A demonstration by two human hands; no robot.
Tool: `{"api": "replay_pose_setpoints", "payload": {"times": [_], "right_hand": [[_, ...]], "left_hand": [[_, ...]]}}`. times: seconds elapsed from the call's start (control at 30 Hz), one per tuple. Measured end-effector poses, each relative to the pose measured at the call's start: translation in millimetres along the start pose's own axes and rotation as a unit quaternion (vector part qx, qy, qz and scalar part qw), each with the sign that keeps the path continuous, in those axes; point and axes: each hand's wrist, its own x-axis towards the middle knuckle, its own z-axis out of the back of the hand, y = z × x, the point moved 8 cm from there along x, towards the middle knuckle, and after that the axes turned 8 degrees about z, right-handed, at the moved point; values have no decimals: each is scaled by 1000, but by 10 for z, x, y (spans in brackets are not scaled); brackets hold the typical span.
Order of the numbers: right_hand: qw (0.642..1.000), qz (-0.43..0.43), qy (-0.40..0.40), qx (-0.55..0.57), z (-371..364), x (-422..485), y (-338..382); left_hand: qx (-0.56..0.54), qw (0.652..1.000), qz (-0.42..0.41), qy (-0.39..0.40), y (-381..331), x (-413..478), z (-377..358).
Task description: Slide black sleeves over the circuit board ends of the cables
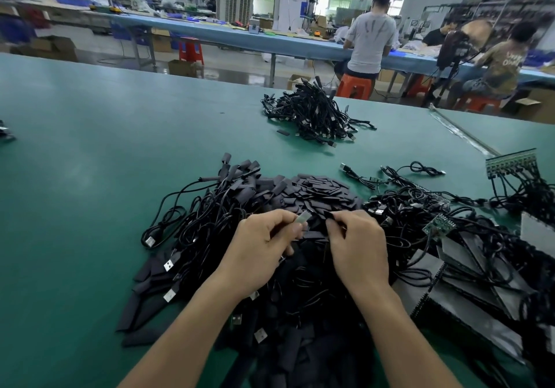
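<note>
My left hand (264, 243) pinches a small pale circuit board end (301, 219) of a cable between thumb and fingers. My right hand (357, 243) pinches a black sleeve (332, 215) just to the right of the board; the two are close but apart. Both hands hover over a heap of loose black sleeves (318, 189). A tangle of black USB cables (192, 225) lies to the left of my hands, some with sleeves on their ends.
A second pile of cables (315, 114) sits farther back on the green table (90, 147). Cables with bare green boards (438, 224) and grey panels (468, 282) lie at the right. People sit at a blue bench behind.
</note>
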Motion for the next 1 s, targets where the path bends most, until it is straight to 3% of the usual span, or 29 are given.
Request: {"api": "replay_pose_setpoints", "payload": {"times": [0.13, 0.27, 0.37, 0.5, 0.73, 0.83, 1.0], "right_hand": [[987, -30, -46, 149, 99, -138, -14], [978, -26, 11, 209, 56, -222, -10], [986, -1, 69, 150, -24, -214, 43], [998, 0, 55, -5, -25, -27, 73], [964, -42, 223, -142, -411, 228, -64], [970, -34, 191, -148, -416, 223, -62], [996, -18, 82, -30, -222, 134, -27]], "left_hand": [[14, 1000, -11, 1, -4, -37, 13], [36, 999, -30, -3, -29, -95, 37], [27, 999, -36, 1, -38, -116, 54], [19, 999, -37, -12, -33, -122, 87], [-11, 999, -13, -33, 9, -116, 103], [-30, 999, -13, -34, 10, -128, 107], [-25, 998, -11, -51, 17, -126, 130]]}}
